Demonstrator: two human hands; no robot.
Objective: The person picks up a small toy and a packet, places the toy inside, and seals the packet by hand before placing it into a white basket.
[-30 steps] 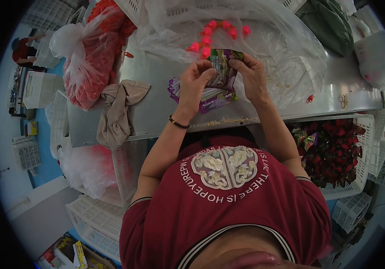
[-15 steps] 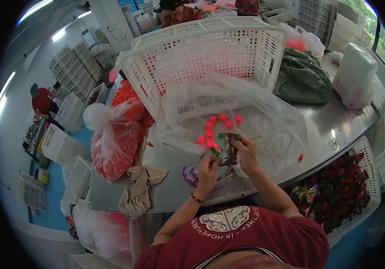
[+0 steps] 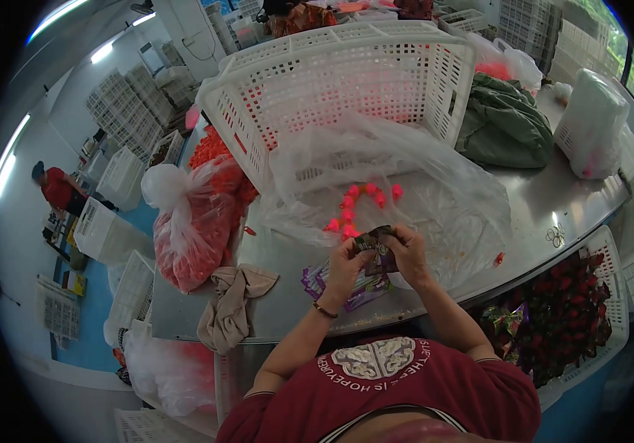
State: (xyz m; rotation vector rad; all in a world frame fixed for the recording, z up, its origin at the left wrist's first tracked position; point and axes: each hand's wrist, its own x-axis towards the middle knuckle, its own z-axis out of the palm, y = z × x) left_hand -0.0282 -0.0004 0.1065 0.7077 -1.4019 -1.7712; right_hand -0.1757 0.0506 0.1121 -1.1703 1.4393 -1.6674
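Both of my hands pinch a small printed plastic packet (image 3: 384,262), dark green and purple, at its upper edge. My left hand (image 3: 343,272) is closed on its left side, and my right hand (image 3: 408,257) on its right. Just below, partly hidden by my left hand and forearm, a pile of flat purple-and-white packets (image 3: 367,292) lies on the metal table. Beyond my fingers, several small bright pink pieces (image 3: 348,215) lie in a curved row by a clear plastic sheet (image 3: 442,214). What is inside the packet cannot be seen.
A white perforated crate (image 3: 346,70) lies on its side behind the sheet. To the left sit a knotted bag of red pieces (image 3: 193,244) and a beige cloth (image 3: 234,306). At right, a crate of dark red packets (image 3: 564,310) stands below the table edge (image 3: 553,244). Another person (image 3: 60,188) stands far left.
My left hand has moved up to the packet's top edge, and both hands now grip it there, closer together. The packet's top looks bunched. The person at far left has shifted left and leans.
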